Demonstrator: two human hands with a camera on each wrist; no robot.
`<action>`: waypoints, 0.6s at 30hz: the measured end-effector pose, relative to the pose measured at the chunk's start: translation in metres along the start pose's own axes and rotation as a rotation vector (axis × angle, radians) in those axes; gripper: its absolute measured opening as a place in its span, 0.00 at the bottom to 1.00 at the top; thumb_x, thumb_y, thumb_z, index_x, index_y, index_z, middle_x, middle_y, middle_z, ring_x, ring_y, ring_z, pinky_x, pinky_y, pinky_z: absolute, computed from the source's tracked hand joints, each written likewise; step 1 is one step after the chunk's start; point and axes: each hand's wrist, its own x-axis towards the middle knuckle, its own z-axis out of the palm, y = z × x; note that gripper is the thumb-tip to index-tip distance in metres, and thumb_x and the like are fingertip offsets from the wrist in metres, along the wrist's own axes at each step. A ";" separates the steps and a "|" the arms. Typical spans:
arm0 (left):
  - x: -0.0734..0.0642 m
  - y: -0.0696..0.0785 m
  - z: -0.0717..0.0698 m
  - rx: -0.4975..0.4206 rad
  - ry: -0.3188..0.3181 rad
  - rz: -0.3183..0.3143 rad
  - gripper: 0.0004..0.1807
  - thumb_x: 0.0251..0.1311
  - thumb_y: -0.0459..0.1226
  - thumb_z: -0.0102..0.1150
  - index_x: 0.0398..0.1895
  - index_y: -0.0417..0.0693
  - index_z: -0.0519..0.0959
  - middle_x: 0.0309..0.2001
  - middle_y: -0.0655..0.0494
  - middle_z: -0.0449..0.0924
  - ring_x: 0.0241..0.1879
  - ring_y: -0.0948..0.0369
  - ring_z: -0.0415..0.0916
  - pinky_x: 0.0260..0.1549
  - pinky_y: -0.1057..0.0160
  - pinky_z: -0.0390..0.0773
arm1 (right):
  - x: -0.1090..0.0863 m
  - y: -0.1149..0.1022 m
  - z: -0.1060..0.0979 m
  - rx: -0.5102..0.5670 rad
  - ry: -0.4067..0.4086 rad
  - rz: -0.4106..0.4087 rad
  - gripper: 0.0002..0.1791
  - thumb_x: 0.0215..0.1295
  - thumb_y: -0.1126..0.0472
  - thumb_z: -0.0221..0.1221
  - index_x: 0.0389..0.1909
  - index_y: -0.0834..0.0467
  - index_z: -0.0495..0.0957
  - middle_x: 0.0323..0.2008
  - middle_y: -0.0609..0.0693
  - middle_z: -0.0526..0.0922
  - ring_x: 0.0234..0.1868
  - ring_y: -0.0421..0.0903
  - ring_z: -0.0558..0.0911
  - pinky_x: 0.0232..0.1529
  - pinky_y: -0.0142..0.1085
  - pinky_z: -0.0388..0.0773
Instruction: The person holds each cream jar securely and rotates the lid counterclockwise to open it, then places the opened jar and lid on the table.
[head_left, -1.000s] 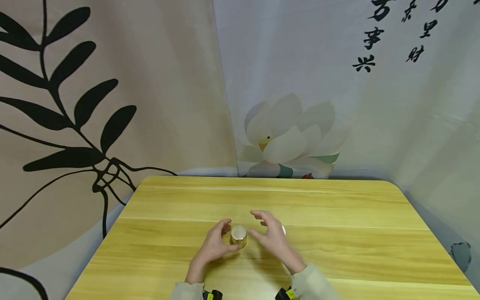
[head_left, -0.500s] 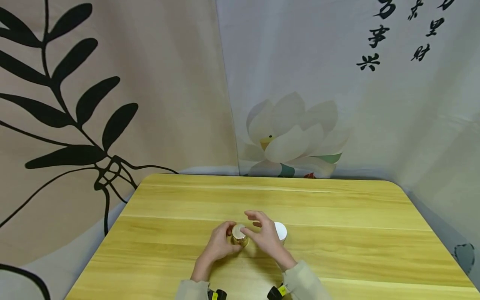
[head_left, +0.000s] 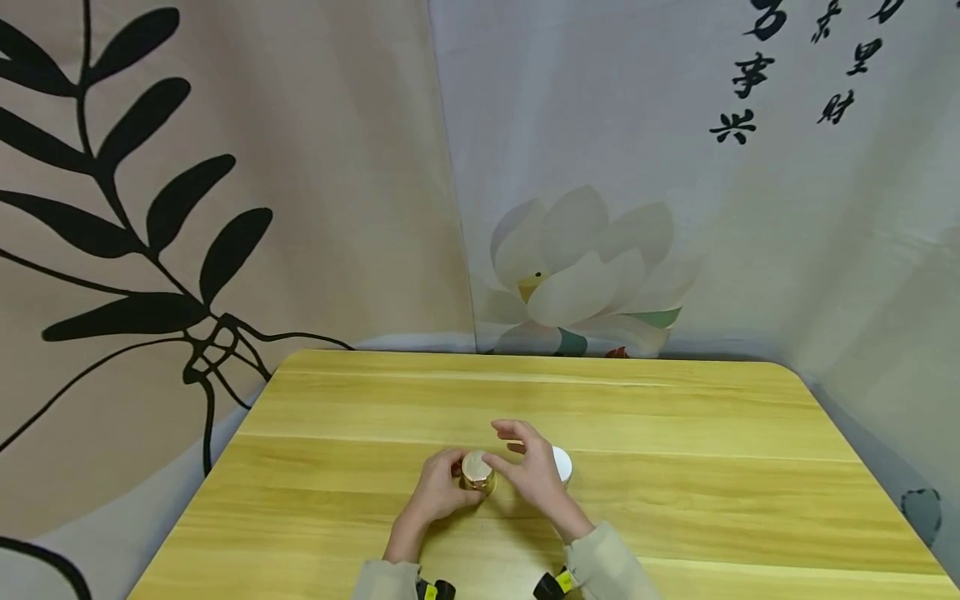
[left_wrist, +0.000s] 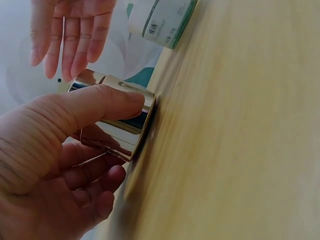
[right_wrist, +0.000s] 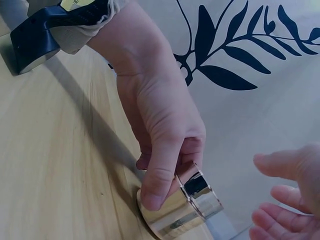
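Observation:
A shiny gold cosmetic jar (head_left: pixel 477 470) stands upright on the wooden table, its pale flat top facing up. My left hand (head_left: pixel 437 487) grips its side, with the thumb across the mirror-like gold wall (left_wrist: pixel 120 132) in the left wrist view. Just right of the jar, my right hand (head_left: pixel 532 468) hovers with loosely bent, spread fingers and holds nothing. Its thumb tip lies close to the jar's top edge in the head view. Partly hidden behind that hand is a white-lidded jar (head_left: pixel 563 465); the left wrist view shows its printed label and green base (left_wrist: pixel 170 30).
The pale wooden table (head_left: pixel 675 467) runs back to a hanging cloth (head_left: pixel 360 208) printed with dark leaves, a flower and characters. Dark camera mounts (head_left: pixel 551 585) are strapped at both wrists, low in the head view.
My right hand has shifted left toward the gold jar, exposing more of the white-lidded jar. The left hand has closed in around the gold jar. Over the last half second, little differs.

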 end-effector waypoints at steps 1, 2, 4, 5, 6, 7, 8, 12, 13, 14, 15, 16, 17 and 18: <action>0.000 0.000 0.000 -0.002 0.003 0.002 0.23 0.35 0.34 0.76 0.38 0.38 0.78 0.32 0.56 0.73 0.33 0.60 0.67 0.31 0.66 0.69 | 0.000 -0.001 0.000 -0.007 0.001 0.005 0.22 0.52 0.66 0.67 0.50 0.60 0.76 0.48 0.58 0.78 0.48 0.54 0.78 0.47 0.47 0.76; 0.000 -0.001 0.001 -0.002 0.008 0.006 0.23 0.35 0.33 0.76 0.38 0.38 0.78 0.32 0.56 0.73 0.33 0.61 0.67 0.31 0.66 0.70 | -0.001 -0.002 -0.001 -0.014 0.003 0.009 0.22 0.52 0.66 0.67 0.50 0.61 0.76 0.49 0.58 0.78 0.48 0.55 0.78 0.47 0.47 0.76; 0.001 -0.001 0.002 -0.004 0.018 0.015 0.23 0.34 0.33 0.76 0.37 0.38 0.78 0.33 0.56 0.74 0.33 0.61 0.68 0.32 0.66 0.71 | -0.001 -0.007 -0.002 -0.012 0.009 0.015 0.22 0.52 0.68 0.67 0.50 0.62 0.76 0.49 0.58 0.78 0.48 0.56 0.78 0.48 0.49 0.76; 0.001 -0.001 0.002 -0.009 0.022 0.018 0.23 0.34 0.33 0.76 0.37 0.38 0.78 0.33 0.56 0.74 0.33 0.61 0.69 0.32 0.66 0.71 | -0.002 -0.010 -0.003 -0.007 0.014 0.015 0.22 0.52 0.69 0.67 0.50 0.63 0.76 0.49 0.59 0.78 0.48 0.57 0.77 0.48 0.50 0.75; 0.001 -0.001 0.002 -0.014 0.025 0.022 0.22 0.34 0.33 0.76 0.37 0.38 0.78 0.33 0.56 0.75 0.34 0.61 0.69 0.32 0.66 0.72 | -0.002 -0.016 -0.004 0.000 0.017 0.011 0.22 0.52 0.71 0.66 0.50 0.64 0.75 0.48 0.61 0.78 0.48 0.58 0.77 0.47 0.52 0.75; 0.001 0.000 0.002 -0.019 0.027 0.025 0.22 0.35 0.32 0.76 0.37 0.38 0.78 0.33 0.56 0.75 0.34 0.61 0.70 0.32 0.66 0.72 | -0.003 -0.021 -0.006 0.007 0.020 0.008 0.22 0.51 0.72 0.66 0.49 0.65 0.75 0.48 0.62 0.77 0.48 0.60 0.77 0.47 0.53 0.75; 0.001 0.000 0.002 -0.027 0.029 0.026 0.22 0.35 0.32 0.76 0.37 0.38 0.78 0.34 0.55 0.75 0.34 0.61 0.70 0.33 0.66 0.73 | -0.003 -0.026 -0.008 0.017 0.026 0.003 0.21 0.51 0.73 0.66 0.49 0.66 0.75 0.48 0.63 0.77 0.47 0.61 0.77 0.47 0.54 0.74; 0.002 0.007 -0.001 -0.048 0.029 0.042 0.22 0.37 0.33 0.75 0.39 0.38 0.78 0.35 0.54 0.78 0.35 0.61 0.72 0.34 0.65 0.74 | -0.004 -0.036 -0.013 0.039 0.046 -0.012 0.21 0.50 0.74 0.65 0.48 0.67 0.76 0.47 0.65 0.77 0.47 0.62 0.77 0.46 0.55 0.74; 0.002 0.009 -0.002 -0.055 0.027 0.049 0.23 0.37 0.33 0.75 0.40 0.38 0.78 0.36 0.54 0.78 0.35 0.61 0.73 0.34 0.65 0.75 | -0.004 -0.034 -0.014 0.035 0.052 -0.015 0.21 0.50 0.73 0.66 0.48 0.66 0.76 0.47 0.64 0.78 0.47 0.61 0.77 0.46 0.54 0.75; 0.003 0.011 -0.003 -0.061 0.026 0.057 0.23 0.37 0.32 0.74 0.41 0.37 0.77 0.36 0.53 0.79 0.35 0.60 0.74 0.33 0.65 0.75 | -0.004 -0.030 -0.014 0.032 0.058 -0.016 0.21 0.50 0.73 0.66 0.48 0.65 0.76 0.47 0.63 0.78 0.47 0.60 0.78 0.46 0.54 0.75; 0.003 0.013 -0.004 -0.063 0.025 0.065 0.24 0.38 0.33 0.74 0.41 0.37 0.77 0.36 0.53 0.79 0.35 0.60 0.74 0.33 0.66 0.75 | -0.004 -0.027 -0.014 0.033 0.063 -0.017 0.21 0.51 0.72 0.66 0.48 0.64 0.77 0.48 0.62 0.78 0.47 0.59 0.78 0.47 0.53 0.75; 0.004 0.016 -0.005 -0.072 0.023 0.073 0.24 0.38 0.32 0.74 0.42 0.37 0.77 0.36 0.52 0.79 0.34 0.60 0.74 0.32 0.66 0.76 | -0.003 -0.023 -0.015 0.033 0.067 -0.024 0.21 0.51 0.71 0.67 0.48 0.63 0.77 0.48 0.60 0.79 0.48 0.57 0.78 0.47 0.52 0.75; 0.005 0.019 -0.006 -0.083 0.020 0.078 0.24 0.38 0.32 0.74 0.42 0.36 0.77 0.36 0.51 0.79 0.34 0.59 0.75 0.32 0.66 0.76 | -0.003 -0.020 -0.015 0.039 0.069 -0.027 0.21 0.51 0.70 0.67 0.49 0.61 0.77 0.48 0.59 0.79 0.48 0.56 0.78 0.48 0.51 0.75; 0.005 0.021 -0.008 -0.090 0.019 0.083 0.24 0.38 0.32 0.74 0.42 0.36 0.77 0.36 0.51 0.79 0.34 0.59 0.75 0.31 0.67 0.76 | -0.003 -0.018 -0.017 0.041 0.072 -0.032 0.21 0.52 0.68 0.67 0.49 0.61 0.77 0.48 0.58 0.79 0.48 0.55 0.78 0.48 0.50 0.76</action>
